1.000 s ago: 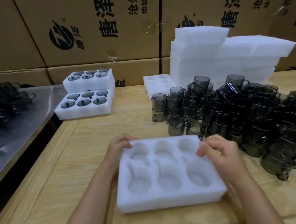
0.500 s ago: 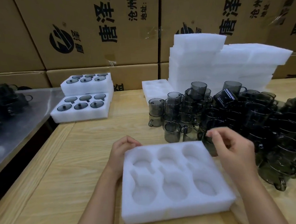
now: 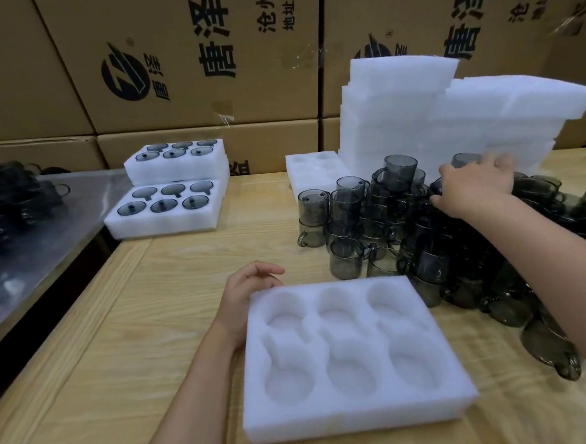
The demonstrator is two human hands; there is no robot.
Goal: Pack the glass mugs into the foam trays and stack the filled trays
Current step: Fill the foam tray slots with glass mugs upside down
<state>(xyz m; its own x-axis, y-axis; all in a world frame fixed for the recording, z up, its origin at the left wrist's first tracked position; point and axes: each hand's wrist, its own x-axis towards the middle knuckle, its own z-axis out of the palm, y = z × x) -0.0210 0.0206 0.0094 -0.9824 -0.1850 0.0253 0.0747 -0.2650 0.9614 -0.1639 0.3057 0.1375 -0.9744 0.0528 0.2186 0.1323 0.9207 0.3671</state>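
Observation:
An empty white foam tray (image 3: 351,420) with six hollows lies on the wooden table (image 3: 146,316) in front of me. My left hand (image 3: 244,293) rests against its far left corner, fingers loosely curled, holding nothing. A heap of smoky grey glass mugs (image 3: 387,216) stands behind and right of the tray. My right hand (image 3: 474,183) stretches over the back of the heap with fingers spread, touching a mug (image 3: 464,159) that it partly hides. Two filled trays (image 3: 168,226) sit stacked and offset at the far left.
A tall stack of empty foam trays (image 3: 415,111) stands behind the mugs, with one more empty tray (image 3: 313,176) to its left. Cardboard boxes (image 3: 206,55) wall off the back. A steel surface (image 3: 29,255) with more dark mugs (image 3: 9,198) adjoins the table's left edge.
My right hand has left the tray's far right corner and reached up and away over the mug heap. My left hand stays at the tray's far left corner.

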